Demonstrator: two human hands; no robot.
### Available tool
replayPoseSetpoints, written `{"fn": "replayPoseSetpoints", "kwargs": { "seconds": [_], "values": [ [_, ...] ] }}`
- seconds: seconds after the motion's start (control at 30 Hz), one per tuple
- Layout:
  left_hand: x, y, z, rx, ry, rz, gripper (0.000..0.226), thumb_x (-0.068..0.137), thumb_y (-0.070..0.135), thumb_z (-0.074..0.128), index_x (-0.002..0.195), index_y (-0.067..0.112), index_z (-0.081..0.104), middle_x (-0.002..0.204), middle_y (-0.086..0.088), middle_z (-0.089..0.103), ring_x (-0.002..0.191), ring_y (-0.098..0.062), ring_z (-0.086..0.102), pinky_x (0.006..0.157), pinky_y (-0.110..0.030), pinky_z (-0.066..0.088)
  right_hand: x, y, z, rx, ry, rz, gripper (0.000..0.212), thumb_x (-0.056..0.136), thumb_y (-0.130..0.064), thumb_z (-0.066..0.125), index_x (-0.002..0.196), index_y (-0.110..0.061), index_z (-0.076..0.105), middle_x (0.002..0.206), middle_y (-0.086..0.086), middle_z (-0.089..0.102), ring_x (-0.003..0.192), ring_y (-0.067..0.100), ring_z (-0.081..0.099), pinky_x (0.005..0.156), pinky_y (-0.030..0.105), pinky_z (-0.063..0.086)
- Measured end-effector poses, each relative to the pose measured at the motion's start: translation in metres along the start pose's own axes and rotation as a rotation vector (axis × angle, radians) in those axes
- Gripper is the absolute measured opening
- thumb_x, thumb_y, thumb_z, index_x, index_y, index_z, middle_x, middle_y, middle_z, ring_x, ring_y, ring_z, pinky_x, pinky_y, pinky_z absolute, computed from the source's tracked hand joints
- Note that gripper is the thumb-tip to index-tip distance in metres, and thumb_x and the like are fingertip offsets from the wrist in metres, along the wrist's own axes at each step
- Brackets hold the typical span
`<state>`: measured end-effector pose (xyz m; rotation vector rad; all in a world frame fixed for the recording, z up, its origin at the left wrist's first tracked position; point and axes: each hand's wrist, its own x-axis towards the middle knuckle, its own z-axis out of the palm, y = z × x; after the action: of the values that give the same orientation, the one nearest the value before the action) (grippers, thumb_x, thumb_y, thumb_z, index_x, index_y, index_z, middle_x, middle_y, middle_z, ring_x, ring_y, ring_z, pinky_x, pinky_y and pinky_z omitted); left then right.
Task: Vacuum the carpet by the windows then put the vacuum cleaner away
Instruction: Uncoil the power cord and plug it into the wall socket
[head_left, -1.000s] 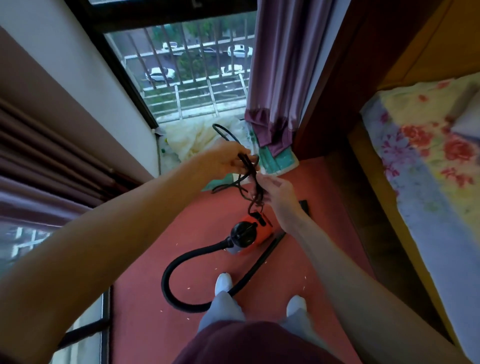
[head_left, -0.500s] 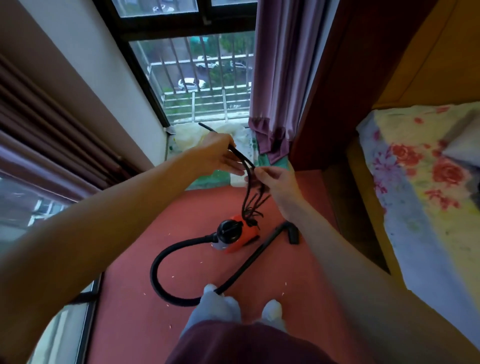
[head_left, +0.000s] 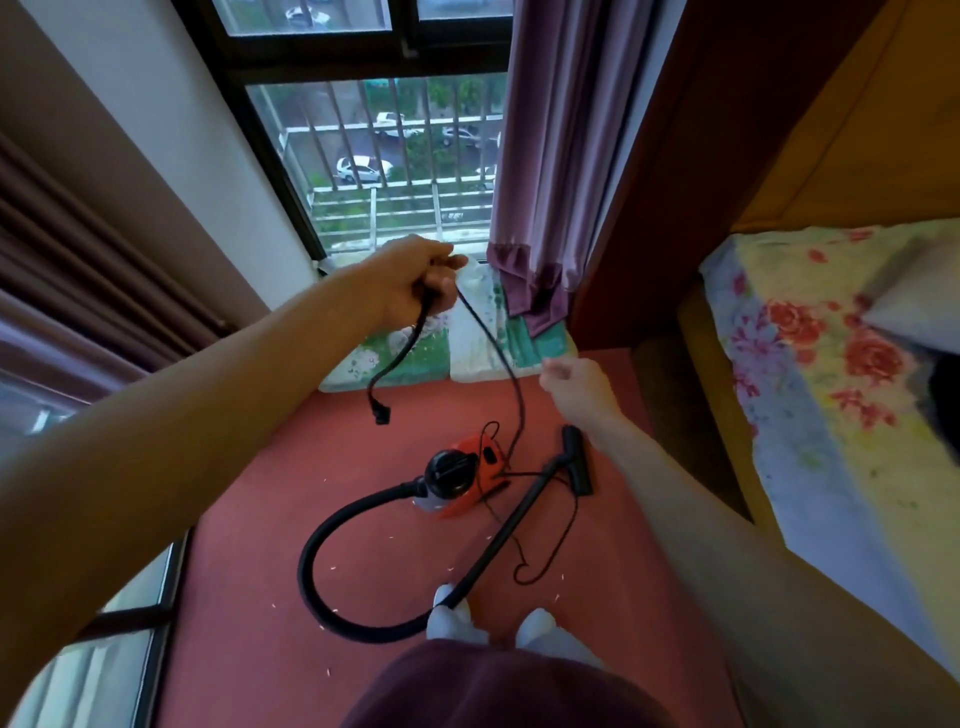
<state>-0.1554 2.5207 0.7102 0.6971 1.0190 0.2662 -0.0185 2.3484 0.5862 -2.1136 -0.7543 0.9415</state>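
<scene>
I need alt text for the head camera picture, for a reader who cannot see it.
A person's left hand grips a black power cord near its plug, which dangles. The cord runs down to a small red vacuum cleaner on a red carpet by a window. The right hand is loosely curled beside the cord and holds nothing.

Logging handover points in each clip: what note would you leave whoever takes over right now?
Left hand: grip on the power cord, plug dangling below.
Right hand: loosely curled, holding nothing.
Vacuum cleaner, hose and nozzle lie on the red carpet.
Done: cord hangs loose, not bundled.
Left: plug in, vacuum up the white bits, put it away.
</scene>
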Motion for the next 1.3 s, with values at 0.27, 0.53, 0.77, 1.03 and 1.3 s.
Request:
{"fn": "replayPoseSetpoints", "kwargs": {
  "seconds": [0.27,0.53,0.77,1.03,1.3],
  "values": [
    [0.044,-0.054,0.061,-0.259,0.04,-0.059,0.035,0.103,0.003,0.023,0.074,0.01,0.041,0.041,0.002,0.03,0.025,-0.006,0.027,0.031,-0.011,0.026,-0.013,-0.039,0.002,0.631,-0.288,0.057,0.041,0.101,-0.039,0.046,0.092,-0.006,0.068,0.077,0.01,0.075,0.068,0.021,0.072,0.064,0.026,0.056],
    [0.088,-0.078,0.116,-0.391,0.2,-0.045,0.033,0.105,0.004,0.019,0.083,0.009,0.042,0.034,-0.001,0.026,0.028,-0.012,0.028,0.043,-0.026,0.048,0.003,0.006,-0.068,0.471,-0.314,-0.078,0.031,0.102,-0.02,0.049,0.082,-0.004,0.065,0.069,0.013,0.067,0.06,0.017,0.062,0.064,0.021,0.049],
    [0.109,-0.099,0.218,-0.423,0.277,-0.007,0.037,0.108,0.009,0.019,0.078,0.005,0.042,0.045,-0.004,0.031,0.03,-0.014,0.032,0.053,-0.034,0.049,0.04,0.107,-0.171,-0.166,-0.32,-0.248,0.01,0.094,-0.024,0.055,0.091,-0.019,0.063,0.091,0.005,0.071,0.091,0.028,0.064,0.082,0.04,0.048],
    [0.11,-0.085,0.286,-0.297,0.373,0.138,0.031,0.101,-0.004,0.026,0.125,-0.002,0.045,0.066,-0.012,0.046,0.049,-0.022,0.051,0.045,-0.041,0.059,0.074,0.143,-0.29,-0.146,-0.166,-0.157,0.013,0.095,-0.027,0.057,0.092,-0.019,0.067,0.08,0.002,0.07,0.071,0.021,0.072,0.078,0.041,0.057],
    [0.109,-0.059,0.304,-0.142,0.357,0.259,0.016,0.091,-0.007,0.042,0.085,-0.001,0.056,0.056,-0.012,0.064,0.051,-0.023,0.069,0.048,-0.031,0.058,0.119,0.118,-0.318,0.054,0.048,-0.106,0.039,0.097,-0.029,0.048,0.081,0.001,0.068,0.076,0.008,0.071,0.075,0.028,0.068,0.072,0.042,0.053]
  ]
}}
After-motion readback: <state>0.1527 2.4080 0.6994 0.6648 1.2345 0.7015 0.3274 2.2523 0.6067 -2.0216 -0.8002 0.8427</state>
